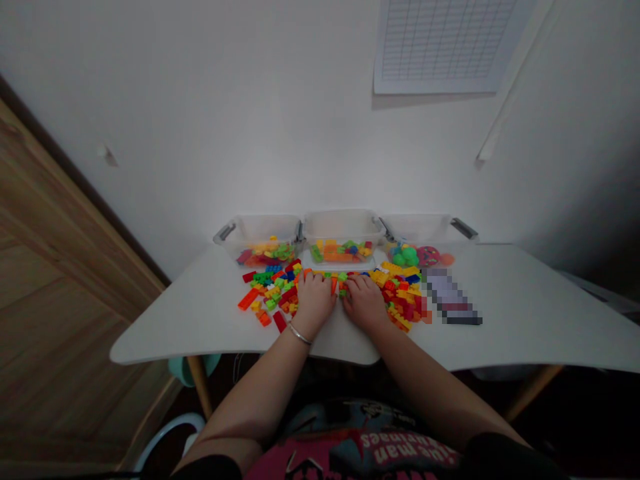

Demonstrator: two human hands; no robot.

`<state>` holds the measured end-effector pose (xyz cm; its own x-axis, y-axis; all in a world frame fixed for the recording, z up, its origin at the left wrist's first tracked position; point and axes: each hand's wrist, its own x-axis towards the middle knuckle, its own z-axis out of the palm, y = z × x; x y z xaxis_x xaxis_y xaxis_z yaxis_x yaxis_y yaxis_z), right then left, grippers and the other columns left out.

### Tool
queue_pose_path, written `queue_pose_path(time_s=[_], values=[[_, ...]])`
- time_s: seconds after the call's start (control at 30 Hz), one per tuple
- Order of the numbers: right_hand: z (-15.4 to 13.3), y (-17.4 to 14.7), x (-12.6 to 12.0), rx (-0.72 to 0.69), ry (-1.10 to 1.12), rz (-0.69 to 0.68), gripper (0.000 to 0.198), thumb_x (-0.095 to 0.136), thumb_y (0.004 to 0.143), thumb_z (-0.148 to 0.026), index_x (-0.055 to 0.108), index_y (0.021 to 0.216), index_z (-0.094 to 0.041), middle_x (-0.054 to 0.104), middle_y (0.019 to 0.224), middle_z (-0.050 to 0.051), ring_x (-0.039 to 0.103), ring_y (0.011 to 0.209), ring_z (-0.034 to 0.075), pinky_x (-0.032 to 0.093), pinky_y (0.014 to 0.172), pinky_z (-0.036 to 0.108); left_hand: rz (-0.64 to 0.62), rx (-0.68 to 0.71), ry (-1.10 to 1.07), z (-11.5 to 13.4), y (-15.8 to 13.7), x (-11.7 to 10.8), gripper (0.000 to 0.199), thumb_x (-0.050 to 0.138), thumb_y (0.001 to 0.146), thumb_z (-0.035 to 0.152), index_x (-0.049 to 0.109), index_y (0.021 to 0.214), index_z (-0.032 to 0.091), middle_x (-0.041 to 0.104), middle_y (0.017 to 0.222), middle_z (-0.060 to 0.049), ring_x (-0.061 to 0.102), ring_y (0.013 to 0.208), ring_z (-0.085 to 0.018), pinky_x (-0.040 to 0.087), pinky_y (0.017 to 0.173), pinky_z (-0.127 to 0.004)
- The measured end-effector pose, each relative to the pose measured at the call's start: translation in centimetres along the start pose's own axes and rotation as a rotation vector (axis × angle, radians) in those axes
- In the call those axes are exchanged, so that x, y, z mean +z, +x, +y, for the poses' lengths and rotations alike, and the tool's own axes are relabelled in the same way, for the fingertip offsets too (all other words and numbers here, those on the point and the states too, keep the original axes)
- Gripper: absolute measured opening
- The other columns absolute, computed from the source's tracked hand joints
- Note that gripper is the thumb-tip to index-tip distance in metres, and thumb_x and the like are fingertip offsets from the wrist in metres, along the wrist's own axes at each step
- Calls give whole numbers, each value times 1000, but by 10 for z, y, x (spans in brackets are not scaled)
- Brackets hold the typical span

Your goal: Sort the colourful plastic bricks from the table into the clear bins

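Note:
Both of my hands are over a spread of colourful toy building blocks (pixel 274 293) on the white table. My left hand (pixel 315 299), with a bracelet at its wrist, has curled fingers beside an orange block (pixel 334 285), which it appears to grip near its thumb. Close by on the right, my right hand (pixel 366 303) is bent inward, its fingertips at a small green and red block (pixel 343 287). Parts of the pile are hidden beneath both hands. More yellow and red blocks (pixel 400 308) lie to the right of my right hand.
Along the wall stand three clear plastic bins: a left bin (pixel 265 230) and a middle bin (pixel 343 227) with blocks, and a right bin (pixel 420 230) with round toys. A pixelated phone-like object (pixel 450 297) lies on the right of the white table (pixel 530 313). A printed grid sheet (pixel 445 47) hangs above.

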<state>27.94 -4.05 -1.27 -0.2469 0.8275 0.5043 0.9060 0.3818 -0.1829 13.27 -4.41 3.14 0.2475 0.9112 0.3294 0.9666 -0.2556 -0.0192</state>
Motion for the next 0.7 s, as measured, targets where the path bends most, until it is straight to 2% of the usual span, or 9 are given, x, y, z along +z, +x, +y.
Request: queue_pose_path(time_s=[0.1, 0.3, 0.47, 0.7], values=[[0, -1, 0, -7, -1, -9, 37, 59, 85, -25, 65, 121, -16, 63, 129, 12, 51, 120, 29, 41, 102, 42, 4, -24, 9, 1, 1, 3, 31, 53, 89, 37, 73, 100, 17, 70, 103, -17, 57, 108, -35, 38, 103, -52], [0, -1, 1, -9, -4, -11, 33, 60, 84, -27, 68, 115, -17, 63, 129, 13, 51, 120, 30, 43, 101, 44, -21, 47, -19, 1, 3, 6, 23, 56, 87, 33, 71, 99, 21, 70, 103, -12, 57, 106, -31, 34, 107, -51], [1, -1, 2, 2, 12, -4, 32, 60, 84, -25, 68, 114, -17, 63, 128, 12, 51, 120, 30, 43, 101, 43, -35, -24, 2, 3, 5, 4, 27, 61, 84, 35, 69, 103, 17, 69, 108, -16, 57, 109, -32, 36, 105, -51], [2, -1, 4, 1, 6, 5, 31, 59, 85, -26, 66, 113, -15, 63, 126, 13, 51, 118, 29, 42, 101, 42, -27, -32, 13, 0, 7, 9, 28, 65, 83, 37, 70, 102, 18, 67, 109, -15, 57, 110, -31, 36, 105, -49]])
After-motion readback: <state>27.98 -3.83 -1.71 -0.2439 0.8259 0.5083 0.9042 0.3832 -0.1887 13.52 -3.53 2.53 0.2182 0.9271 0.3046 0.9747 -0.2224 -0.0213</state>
